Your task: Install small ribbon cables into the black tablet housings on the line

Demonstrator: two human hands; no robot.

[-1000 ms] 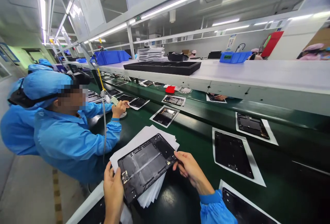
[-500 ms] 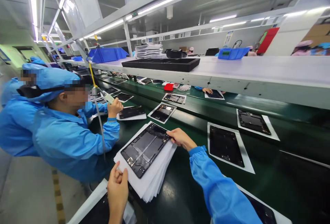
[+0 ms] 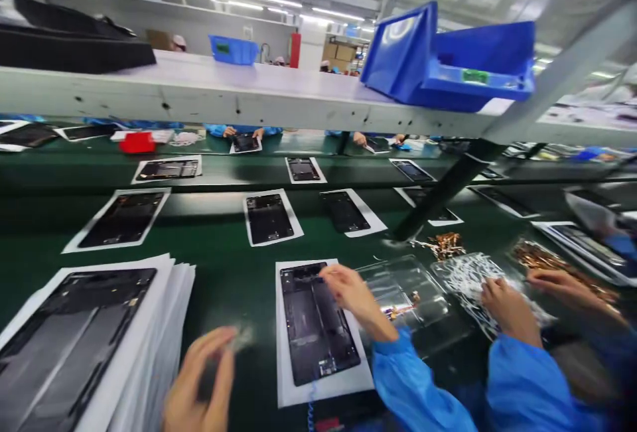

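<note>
A black tablet back cover [image 3: 308, 326] lies on a white paper sheet [image 3: 293, 397] in front of me. My right hand [image 3: 355, 296] is over its upper right part, fingers closed together at the top edge; what they pinch, if anything, is too small to make out. My left hand [image 3: 202, 379] hovers left of that cover, thumb and forefinger curved with a gap between them, slightly blurred. Further left, another black tablet cover [image 3: 70, 346] rests on a stack of white sheets [image 3: 149, 352].
Right of my hand is a clear plastic tray [image 3: 413, 286] with small parts. A co-worker's hands [image 3: 510, 309] reach into white strips [image 3: 468, 279] beside copper-coloured parts [image 3: 547, 263]. More covers on paper [image 3: 269, 218] line the green bench. A dark post [image 3: 438, 193] and a shelf with a blue bin [image 3: 448, 73] stand beyond.
The view has swung right. My right hand has left the cover on the stack and is now at another cover on a single sheet. My left hand has moved away from the stack's edge.
</note>
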